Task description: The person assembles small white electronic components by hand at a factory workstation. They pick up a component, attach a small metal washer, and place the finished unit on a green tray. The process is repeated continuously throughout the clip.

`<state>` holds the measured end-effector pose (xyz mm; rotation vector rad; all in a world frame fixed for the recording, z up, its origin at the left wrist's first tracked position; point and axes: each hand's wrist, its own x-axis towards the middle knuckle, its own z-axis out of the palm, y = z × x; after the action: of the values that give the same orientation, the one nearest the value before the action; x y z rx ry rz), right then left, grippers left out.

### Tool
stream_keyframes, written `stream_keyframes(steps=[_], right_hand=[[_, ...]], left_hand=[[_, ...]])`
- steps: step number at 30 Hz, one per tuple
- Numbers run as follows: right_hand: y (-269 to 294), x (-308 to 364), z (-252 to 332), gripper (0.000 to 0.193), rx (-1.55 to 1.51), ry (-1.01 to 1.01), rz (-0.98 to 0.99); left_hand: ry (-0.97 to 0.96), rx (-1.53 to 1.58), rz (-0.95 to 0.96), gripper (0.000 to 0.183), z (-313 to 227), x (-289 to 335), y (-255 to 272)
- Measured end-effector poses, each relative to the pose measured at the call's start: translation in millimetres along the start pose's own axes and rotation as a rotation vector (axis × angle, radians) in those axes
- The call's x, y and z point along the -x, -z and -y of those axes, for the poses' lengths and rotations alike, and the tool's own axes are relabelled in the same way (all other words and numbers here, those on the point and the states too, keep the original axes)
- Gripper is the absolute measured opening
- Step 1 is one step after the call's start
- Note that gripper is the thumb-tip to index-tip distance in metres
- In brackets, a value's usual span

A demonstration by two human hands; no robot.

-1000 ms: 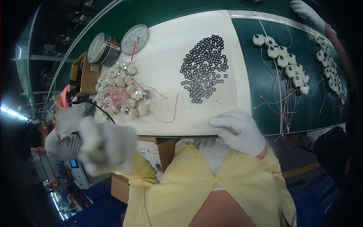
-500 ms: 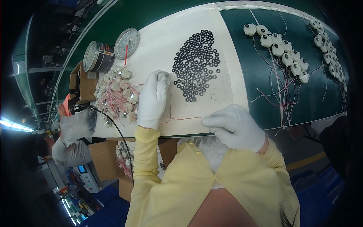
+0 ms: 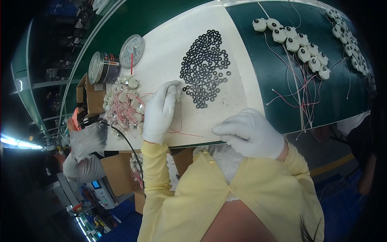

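My left hand [image 3: 158, 115], in a white glove, is closed on a small wired part that its fingers mostly hide. Thin red wires [image 3: 181, 117] run out from under it onto the white work surface [image 3: 231, 115]. Just right of its fingertips lies a broad spread of small black rings [image 3: 203, 66]. My right hand [image 3: 252, 133], also gloved, hovers by the table's front edge with thumb and fingers pressed together; whatever they may pinch is too small to see. To the left is a heap of white round parts with red wires [image 3: 125, 101].
A tin [image 3: 104, 67] and a round lid [image 3: 132, 50] with a red stick [image 3: 131, 64] stand at the back left. Rows of white round units [image 3: 298, 42] with trailing wires lie on the green mat [image 3: 258, 52]. A black cable [image 3: 125, 137] hangs near my left sleeve.
My left hand has tilted, its fingers spreading slightly, and the red wire end has shifted left. My right hand stays nearly in place. The whole view has turned a little.
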<state>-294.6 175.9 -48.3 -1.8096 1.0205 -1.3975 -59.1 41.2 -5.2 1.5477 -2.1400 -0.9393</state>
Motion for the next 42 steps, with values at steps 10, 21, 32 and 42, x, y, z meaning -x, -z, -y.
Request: stream_keyframes(steps=[10, 21, 32, 42], right_hand=[[1.4, -0.8, -1.0, 0.022, -0.075, -0.017, 0.017], [0.6, 0.4, -2.3, 0.022, -0.078, -0.012, 0.023], [0.6, 0.5, -2.7, 0.022, -0.030, 0.011, -0.008], [-1.7, 3.2, -1.8, 0.021, 0.002, 0.012, -0.022]], left_hand=[[-0.126, 0.129, 0.107, 0.024, 12.3, -21.3, 6.4], [-0.573, -0.330, 0.113, 0.023, 5.1, -38.6, 14.6], [-0.643, -0.622, 0.083, 0.019, -9.1, -35.1, 21.9], [-0.560, -0.854, 0.302, 0.015, -25.6, -54.6, 23.4]])
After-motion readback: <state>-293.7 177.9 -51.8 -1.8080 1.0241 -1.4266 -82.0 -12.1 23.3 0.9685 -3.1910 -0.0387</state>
